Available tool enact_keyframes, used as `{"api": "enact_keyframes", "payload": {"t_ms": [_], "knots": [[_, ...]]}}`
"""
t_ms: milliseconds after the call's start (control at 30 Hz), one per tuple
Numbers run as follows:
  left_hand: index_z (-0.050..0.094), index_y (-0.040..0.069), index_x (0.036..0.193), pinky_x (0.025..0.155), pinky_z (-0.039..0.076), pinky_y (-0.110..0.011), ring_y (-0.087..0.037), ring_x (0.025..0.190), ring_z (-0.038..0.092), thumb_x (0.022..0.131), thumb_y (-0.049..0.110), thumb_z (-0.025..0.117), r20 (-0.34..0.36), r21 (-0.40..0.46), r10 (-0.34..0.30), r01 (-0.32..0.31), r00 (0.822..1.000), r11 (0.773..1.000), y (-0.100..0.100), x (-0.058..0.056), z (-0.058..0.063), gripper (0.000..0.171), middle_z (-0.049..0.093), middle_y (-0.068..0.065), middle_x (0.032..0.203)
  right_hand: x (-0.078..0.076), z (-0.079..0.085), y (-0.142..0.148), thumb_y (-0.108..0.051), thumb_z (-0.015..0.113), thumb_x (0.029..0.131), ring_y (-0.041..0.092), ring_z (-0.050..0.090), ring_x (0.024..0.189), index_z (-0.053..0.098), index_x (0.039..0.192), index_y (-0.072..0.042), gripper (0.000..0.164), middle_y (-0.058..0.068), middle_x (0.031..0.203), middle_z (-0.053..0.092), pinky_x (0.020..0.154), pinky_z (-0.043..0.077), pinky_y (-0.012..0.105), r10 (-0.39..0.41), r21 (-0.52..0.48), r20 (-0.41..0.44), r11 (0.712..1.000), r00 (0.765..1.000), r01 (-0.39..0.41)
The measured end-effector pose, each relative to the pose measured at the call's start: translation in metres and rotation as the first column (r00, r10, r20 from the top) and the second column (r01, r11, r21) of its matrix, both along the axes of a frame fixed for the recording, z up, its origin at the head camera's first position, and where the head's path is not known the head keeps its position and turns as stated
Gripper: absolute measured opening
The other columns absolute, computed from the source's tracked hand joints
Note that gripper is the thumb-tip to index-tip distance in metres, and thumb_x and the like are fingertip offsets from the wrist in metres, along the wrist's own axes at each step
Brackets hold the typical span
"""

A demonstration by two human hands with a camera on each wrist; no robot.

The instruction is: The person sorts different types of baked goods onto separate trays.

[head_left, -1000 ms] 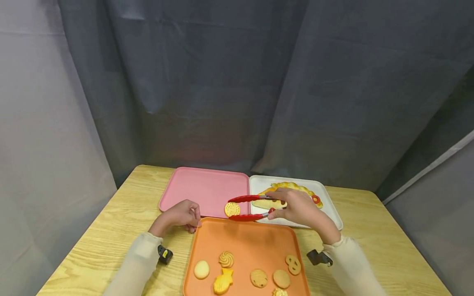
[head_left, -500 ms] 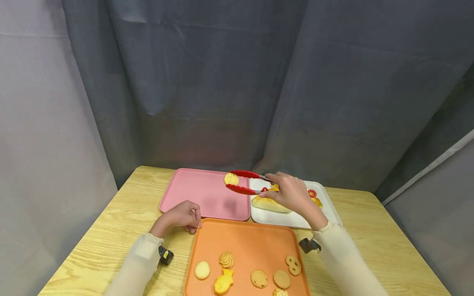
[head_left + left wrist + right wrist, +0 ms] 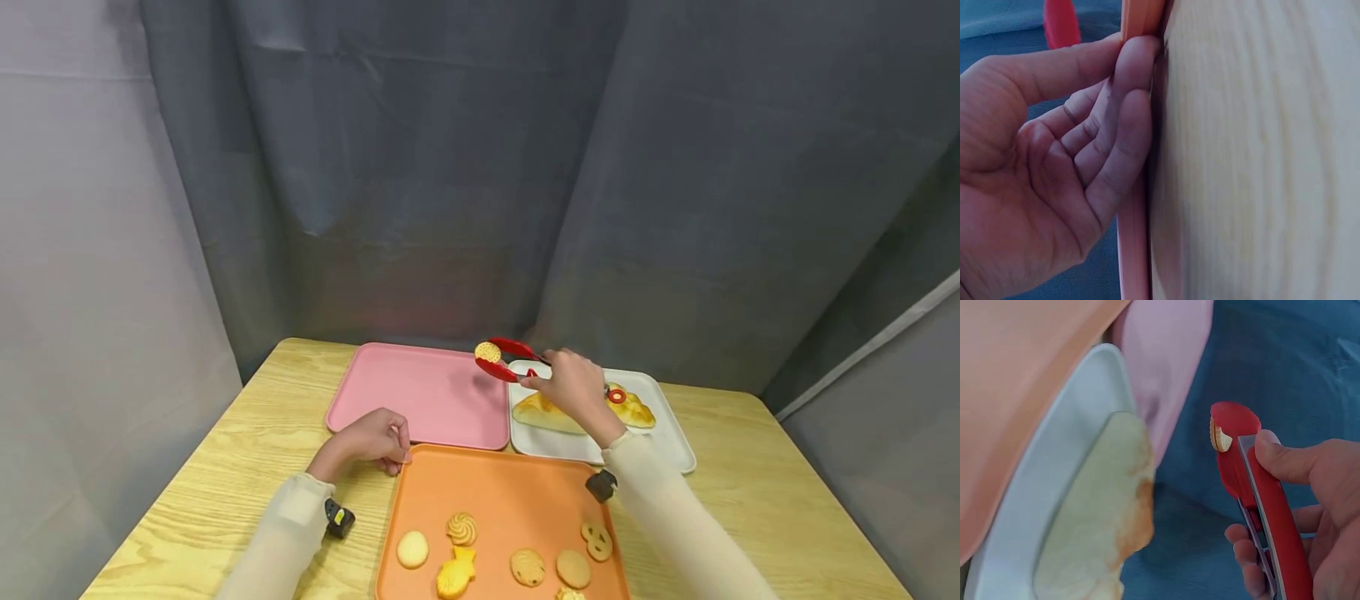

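My right hand [image 3: 576, 385] holds red-tipped tongs [image 3: 497, 369], thumb on one arm and fingers round the other. Between the tong tips sits a round, pale yellow sandwich cookie [image 3: 487, 352] dotted with holes. It hangs raised over the back right corner of the pink tray [image 3: 420, 392]. In the right wrist view the cookie [image 3: 1219, 436] shows edge-on in the red tips. My left hand [image 3: 372, 437] pinches the back left corner of the orange tray [image 3: 517, 479] between thumb and forefinger. The left wrist view shows that pinch on the orange rim [image 3: 1141, 15] close up.
Several cookies lie on the orange tray, among them a swirl cookie [image 3: 461, 528], a fish-shaped one [image 3: 455, 575] and a pretzel-shaped one [image 3: 597, 542]. Behind it at right, a white tray [image 3: 671, 425] bears bread [image 3: 546, 414], partly hidden by my right arm. Grey curtains [image 3: 420, 208] enclose the table.
The tongs with the cookie have risen and gone back from the pink tray's front edge, lately shifting right towards its back right corner. My left hand keeps its pinch on the orange tray.
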State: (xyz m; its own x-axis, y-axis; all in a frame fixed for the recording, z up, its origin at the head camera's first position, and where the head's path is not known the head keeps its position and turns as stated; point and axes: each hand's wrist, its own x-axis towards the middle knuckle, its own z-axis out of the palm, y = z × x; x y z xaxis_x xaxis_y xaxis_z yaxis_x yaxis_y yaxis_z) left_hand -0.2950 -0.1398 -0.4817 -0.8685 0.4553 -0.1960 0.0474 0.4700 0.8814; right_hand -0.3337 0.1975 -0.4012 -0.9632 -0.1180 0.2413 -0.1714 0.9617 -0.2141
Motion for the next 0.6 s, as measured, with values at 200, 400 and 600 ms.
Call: {"api": "enact_keyframes", "payload": {"t_ms": [200,400,600], "knots": [[0.058,-0.006,0.085,0.052,0.054,-0.025,-0.014,0.053,0.064,0.083,-0.007,0.068,0.024,0.027,-0.007,0.006,1.0,1.0,0.003,-0.002,-0.002,0.01,0.069,-0.008,0.065,-0.011,-0.015,0.0,-0.052,0.083,0.079,0.024,0.051,0.06,0.068,0.078,-0.01,0.044,0.004,0.064,0.056,0.05,0.034,0.032,-0.016,0.017,0.029,1.0,0.999,0.015],[0.059,-0.006,0.085,0.051,0.053,-0.024,-0.014,0.053,0.064,0.084,-0.006,0.069,0.029,0.018,-0.006,0.005,1.0,1.0,0.006,-0.002,-0.001,0.011,0.069,-0.009,0.065,-0.018,-0.026,0.003,-0.048,0.084,0.079,0.023,0.051,0.061,0.073,0.083,-0.009,0.041,0.003,0.067,0.061,0.049,0.037,0.032,-0.01,0.002,0.022,1.0,1.0,0.01],[0.059,-0.005,0.085,0.051,0.052,-0.024,-0.014,0.052,0.064,0.083,-0.006,0.07,0.018,0.008,-0.001,0.0,1.0,1.0,0.006,-0.003,0.0,0.011,0.069,-0.008,0.065,-0.022,-0.032,0.004,-0.05,0.083,0.079,0.022,0.05,0.058,0.071,0.081,-0.008,0.043,0.003,0.063,0.057,0.049,0.036,0.031,-0.022,0.028,0.044,0.999,0.999,0.021]]}}
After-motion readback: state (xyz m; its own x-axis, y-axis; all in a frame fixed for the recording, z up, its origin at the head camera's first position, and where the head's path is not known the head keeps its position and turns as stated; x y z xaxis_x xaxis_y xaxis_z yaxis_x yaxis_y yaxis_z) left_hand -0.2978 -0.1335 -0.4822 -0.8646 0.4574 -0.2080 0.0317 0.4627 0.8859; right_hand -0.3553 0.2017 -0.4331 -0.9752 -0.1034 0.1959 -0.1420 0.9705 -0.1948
